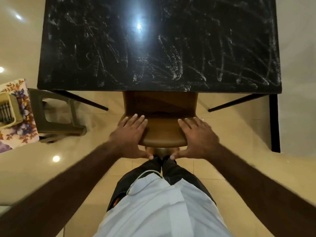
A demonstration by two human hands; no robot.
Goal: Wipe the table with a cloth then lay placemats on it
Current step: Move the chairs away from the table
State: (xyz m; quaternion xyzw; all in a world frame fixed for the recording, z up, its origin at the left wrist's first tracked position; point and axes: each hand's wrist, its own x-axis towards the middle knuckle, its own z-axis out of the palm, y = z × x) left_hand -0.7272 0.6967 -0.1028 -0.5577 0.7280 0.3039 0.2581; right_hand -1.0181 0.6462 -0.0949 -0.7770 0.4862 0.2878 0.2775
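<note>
Left hand (pixel 130 134) and right hand (pixel 198 135) laid flat across the top edge of a brown chair (pixel 164 132), lower centre of the frame. Neither one clenched: fingers straight, pointing up-frame over the backrest, thumbs splayed wide toward the body with tips near each other below it. Nothing else held.

Chair pushed in, seat tucked under the near edge of the black table (pixel 159 48), which fills the upper half of the frame. Tabletop smeared all over with white chalky streaks, thickest toward the near and right edges; bright lamp glare at upper centre.

Splayed black legs (pixel 82 100) on either side of the chair, with bare floor between. Crowded at left by a grey plastic stool (pixel 56 117), just beside the table's near left corner. Next to that, floral-print fabric (pixel 25 120) under a beige basket (pixel 8 108) at the left edge. Pale wall (pixel 297 82) along the table's right side.

Glossy beige tiled floor (pixel 230 134) below, dotted with light reflections.
</note>
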